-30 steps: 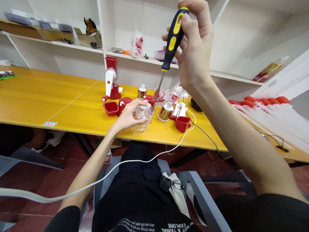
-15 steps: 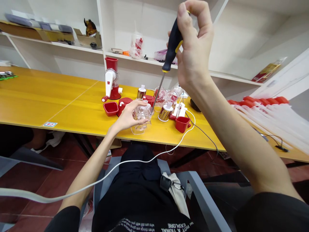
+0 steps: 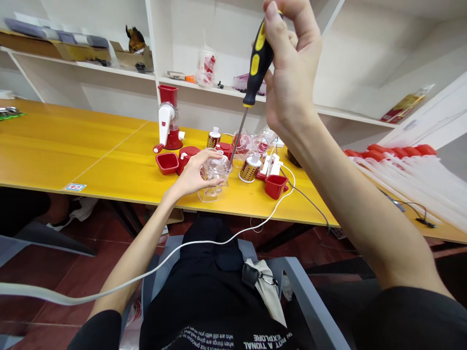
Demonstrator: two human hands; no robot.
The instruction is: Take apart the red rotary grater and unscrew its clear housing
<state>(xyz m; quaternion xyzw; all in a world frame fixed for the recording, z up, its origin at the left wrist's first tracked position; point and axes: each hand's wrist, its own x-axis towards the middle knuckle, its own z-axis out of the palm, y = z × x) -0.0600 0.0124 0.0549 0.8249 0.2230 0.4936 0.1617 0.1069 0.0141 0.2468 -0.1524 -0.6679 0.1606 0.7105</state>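
My right hand is closed on the black and yellow handle of a long screwdriver, raised high with the shaft slanting down. The screwdriver's tip meets the right side of a clear plastic housing on the table; exactly what it touches is too small to make out. My left hand curves around that housing from the left, thumb in front and fingers over the top. Just right of the housing stands a drum grater with a gold perforated wall and white end. A second drum grater is behind.
An assembled red and white rotary grater stands at the back left. Red hoppers lie on both sides of the housing. A white cable crosses over my lap onto the yellow table. Red-topped plastic pieces fill the right end.
The screwdriver handle has turned about its axis, so its yellow patches now face me. My right hand has shifted slightly left and up. My left hand keeps its hold on the housing.
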